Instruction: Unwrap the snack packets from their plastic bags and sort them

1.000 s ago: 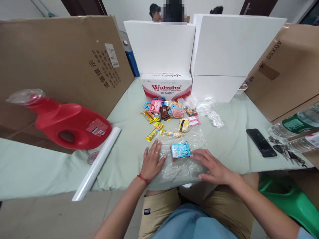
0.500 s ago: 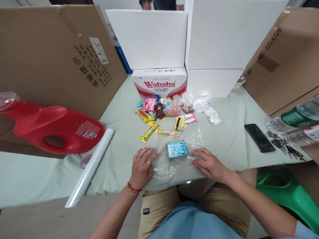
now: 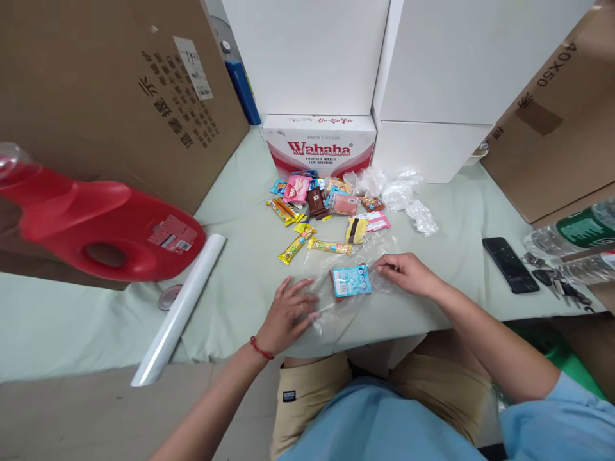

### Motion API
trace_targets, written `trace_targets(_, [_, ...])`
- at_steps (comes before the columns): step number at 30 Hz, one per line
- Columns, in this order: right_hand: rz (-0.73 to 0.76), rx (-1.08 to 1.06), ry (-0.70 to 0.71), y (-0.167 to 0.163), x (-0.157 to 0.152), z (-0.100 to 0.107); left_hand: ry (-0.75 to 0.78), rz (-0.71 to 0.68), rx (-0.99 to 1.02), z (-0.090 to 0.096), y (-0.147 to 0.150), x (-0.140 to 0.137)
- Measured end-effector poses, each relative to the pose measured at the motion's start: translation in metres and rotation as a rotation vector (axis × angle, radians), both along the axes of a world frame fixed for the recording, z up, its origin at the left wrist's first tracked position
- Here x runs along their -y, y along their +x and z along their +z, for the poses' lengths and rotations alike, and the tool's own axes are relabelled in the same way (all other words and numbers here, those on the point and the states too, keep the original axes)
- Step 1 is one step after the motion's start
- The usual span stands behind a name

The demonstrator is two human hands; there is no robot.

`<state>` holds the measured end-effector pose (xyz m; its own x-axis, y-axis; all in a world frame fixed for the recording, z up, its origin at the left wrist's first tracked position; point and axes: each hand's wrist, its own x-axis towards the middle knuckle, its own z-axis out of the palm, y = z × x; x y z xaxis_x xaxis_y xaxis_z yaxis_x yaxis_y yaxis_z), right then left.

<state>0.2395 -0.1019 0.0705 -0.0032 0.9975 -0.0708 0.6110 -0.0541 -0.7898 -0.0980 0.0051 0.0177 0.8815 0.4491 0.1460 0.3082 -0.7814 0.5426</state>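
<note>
A blue snack packet (image 3: 352, 280) with reddish-brown edges lies on a sheet of clear plastic film (image 3: 329, 314) near the table's front edge. My right hand (image 3: 406, 272) is closed, its thumb and fingers pinching the film's right side beside the packet. On the left, my left hand (image 3: 288, 314) rests with its fingers spread, their tips touching the film's left edge. Behind the film lie two yellow snack sticks, one tilted (image 3: 296, 245) and one flat (image 3: 329, 246), and a yellow packet with a dark band (image 3: 356, 230).
Other snacks, including a pink packet (image 3: 296, 189), are heaped before a Wahaha carton (image 3: 319, 150). Crumpled plastic (image 3: 401, 192) lies to their right. A red jug (image 3: 110, 224) and a white roll (image 3: 180, 307) are at left; a phone (image 3: 510, 264), keys (image 3: 552, 280) and bottles (image 3: 571, 230) at right.
My right hand has gone from loosely spread to pinching the film's right side. The film has bunched up somewhat around the packet. The camera view has shifted a little.
</note>
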Motion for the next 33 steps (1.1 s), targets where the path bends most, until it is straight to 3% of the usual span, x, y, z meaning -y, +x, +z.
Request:
trace_targets(4, [-0.075, -0.080, -0.142, 0.007, -0.009, -0.007, -0.103, 0.288, 0.147, -0.009, 0.013, -0.007])
trace_targets(7, [-0.099, -0.047, -0.194, 0.015, -0.013, -0.013, -0.098, 0.491, 0.189, -0.017, 0.022, -0.010])
trace_targets(9, [-0.116, 0.086, -0.224, 0.022, -0.014, -0.013, -0.046, 0.597, 0.176, -0.022, 0.027, -0.011])
trace_targets(12, [-0.157, 0.453, -0.255, 0.031, -0.016, -0.004, 0.049, 0.732, 0.149, -0.026, 0.030, -0.012])
trace_targets(15, [-0.201, 0.671, -0.136, 0.032, -0.025, 0.013, 0.151, 0.839, 0.217, -0.022, 0.028, -0.009])
trace_targets(18, [-0.113, 0.631, 0.134, 0.021, -0.043, 0.024, 0.306, 0.929, 0.342, -0.006, 0.023, 0.002])
trace_targets(20, [-0.015, 0.603, 0.241, 0.008, -0.060, 0.023, 0.425, 0.876, 0.409, 0.007, 0.023, 0.015])
trace_targets(22, [0.047, 0.624, 0.241, -0.006, -0.078, 0.018, 0.487, 0.678, 0.427, 0.017, 0.027, 0.029])
trace_targets(24, [0.073, 0.656, 0.162, -0.017, -0.097, 0.012, 0.474, 0.449, 0.361, 0.022, 0.036, 0.041])
trace_targets(26, [0.091, 0.657, 0.029, -0.025, -0.113, 0.007, 0.404, 0.327, 0.197, 0.022, 0.048, 0.047])
trace_targets(30, [0.152, 0.518, -0.175, -0.028, -0.127, 0.007, 0.232, 0.337, -0.121, 0.014, 0.066, 0.045])
trace_targets(33, [0.197, 0.351, -0.100, -0.030, -0.112, 0.014, 0.179, 0.366, -0.175, 0.010, 0.070, 0.042])
